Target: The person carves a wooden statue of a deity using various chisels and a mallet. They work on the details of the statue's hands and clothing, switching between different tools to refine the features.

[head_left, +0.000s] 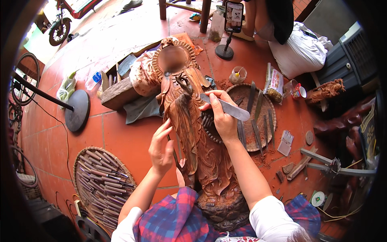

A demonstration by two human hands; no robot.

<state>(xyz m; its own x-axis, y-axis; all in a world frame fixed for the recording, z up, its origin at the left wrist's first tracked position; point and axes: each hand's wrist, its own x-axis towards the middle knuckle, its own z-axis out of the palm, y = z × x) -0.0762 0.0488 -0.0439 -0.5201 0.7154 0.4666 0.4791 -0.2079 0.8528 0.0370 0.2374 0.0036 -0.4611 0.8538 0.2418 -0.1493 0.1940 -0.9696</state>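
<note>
The carved statue point(199, 145) lies lengthwise in front of the person, base end by the lap, with the right hand's point(225, 123) fingers clamped on a flat blade point(233, 110) over its upper part, while the left hand point(161, 151) has its fingers apart right by the edge, can't tell if touching. Writing-wise there's a printed label on a clear bag point(275, 84), tiny stuff on a phone point(234, 17), and shirt point(242, 239) lettering cut off at the bottom. Chisels point(105, 181) fill a basket point(91, 148) left, and the right arm partly blocks a tray point(240, 96) of blades.
</note>
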